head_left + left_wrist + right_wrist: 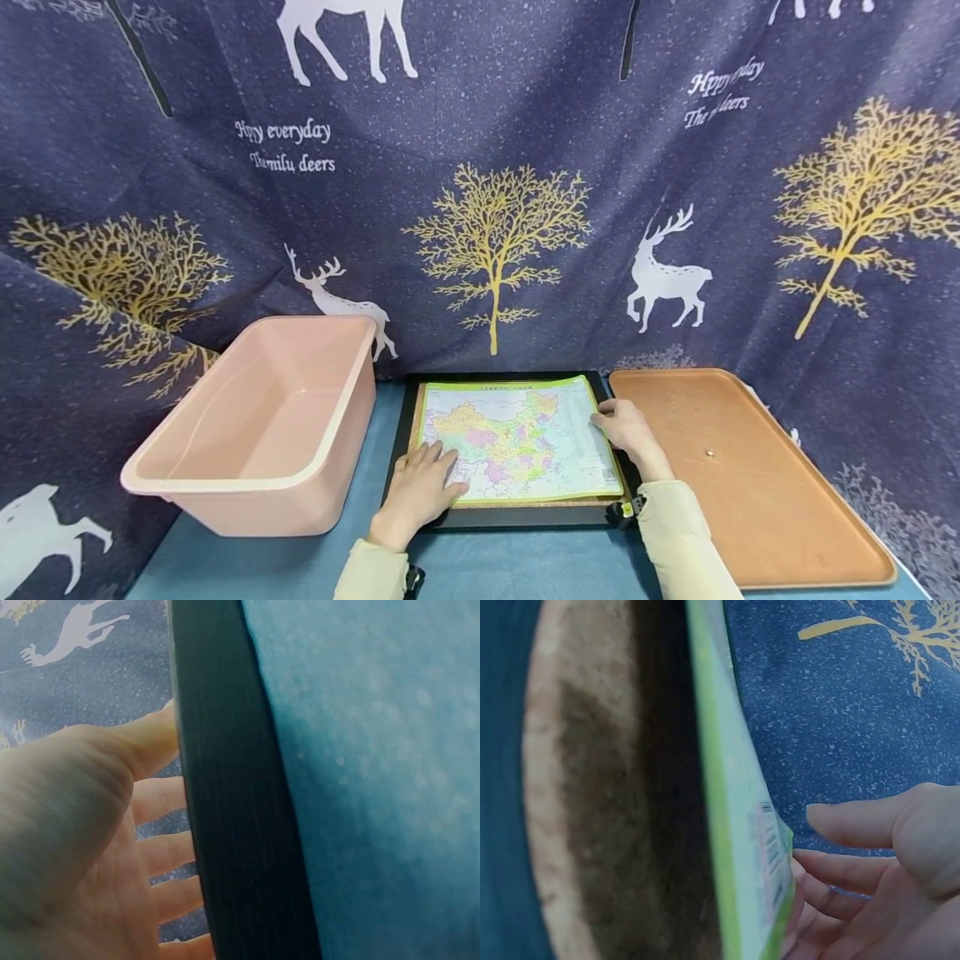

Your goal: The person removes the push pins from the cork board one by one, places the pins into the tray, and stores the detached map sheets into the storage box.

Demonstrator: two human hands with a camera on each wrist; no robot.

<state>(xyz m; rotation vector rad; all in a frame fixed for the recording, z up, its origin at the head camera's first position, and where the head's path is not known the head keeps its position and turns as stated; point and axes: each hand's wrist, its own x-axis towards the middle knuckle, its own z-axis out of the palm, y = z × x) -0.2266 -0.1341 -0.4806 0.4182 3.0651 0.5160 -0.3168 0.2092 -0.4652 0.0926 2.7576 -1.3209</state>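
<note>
A map sheet (517,442) with a bright green border lies on a cork board (525,502) framed in black (517,518). My left hand (423,483) rests over the map's lower left part and the frame's edge, fingers spread. In the left wrist view its fingertips disappear behind the black frame (232,787). At the map's right edge is my right hand (626,429). The right wrist view shows the sheet's edge (739,817) standing off the cork (600,795). There, the fingers of that hand touch the sheet near its barcode, while the thumb stays apart.
To the left stands a deep pink basin (247,492). An orange-brown tray (780,508) lies at the right with a tiny shiny piece (709,453) in it. Blue cloth (517,567) covers the table, and a patterned curtain (450,108) hangs behind.
</note>
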